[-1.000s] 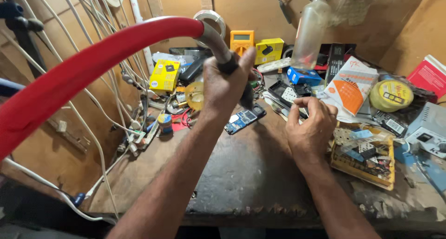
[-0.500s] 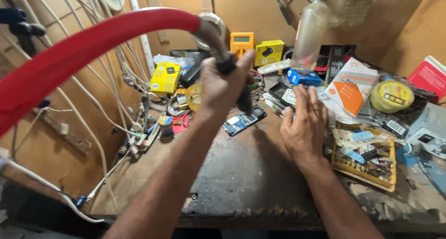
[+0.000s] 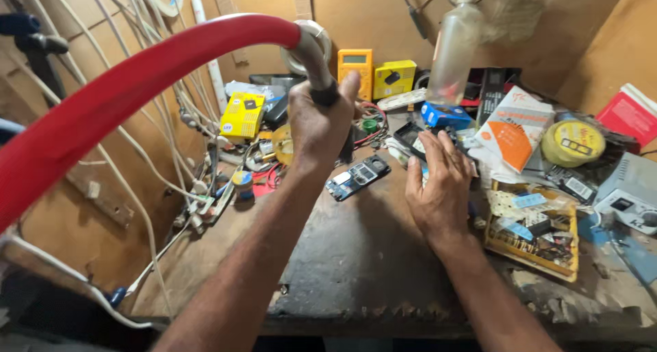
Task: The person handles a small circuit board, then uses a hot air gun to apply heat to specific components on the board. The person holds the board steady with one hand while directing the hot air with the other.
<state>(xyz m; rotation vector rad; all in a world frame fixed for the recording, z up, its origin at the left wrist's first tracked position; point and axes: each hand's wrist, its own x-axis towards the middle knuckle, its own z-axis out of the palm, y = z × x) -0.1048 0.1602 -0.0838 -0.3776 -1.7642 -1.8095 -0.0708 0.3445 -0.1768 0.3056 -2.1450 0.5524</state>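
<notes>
**Two hands at a cluttered electronics bench, one gripping a hose nozzle**

The view looks down from the person's head onto a dark, worn wooden workbench (image 3: 356, 270) crowded with parts.

The left hand (image 3: 316, 122) is raised above the bench, its fingers wrapped tightly around the black grip of a curved grey metal nozzle (image 3: 313, 57). The nozzle joins a thick red rubber hose (image 3: 130, 98), which arcs up and away to the left, filling the upper left of the view.

The right hand (image 3: 438, 187) lies low over the bench, palm down, its fingers spread and reaching into the clutter at the back. Whether the fingertips hold anything cannot be told.

Between the two hands, just beside the left wrist, a small blue and black circuit board (image 3: 358, 177) lies flat on the bench. Behind the left hand stand a yellow handheld multimeter (image 3: 355, 70) and a yellow cardboard box (image 3: 393, 78). A second yellow box (image 3: 242, 114) sits further left, near a tangle of white cables (image 3: 195, 119) hanging down the plywood wall.

To the right of the right hand is a yellow tray of small components (image 3: 534, 232), just beside the wrist. Beyond it lie a white and orange packet (image 3: 513, 129), a yellow round tape reel (image 3: 573, 143), and a grey boxed unit (image 3: 629, 191) at the far right edge.
</notes>
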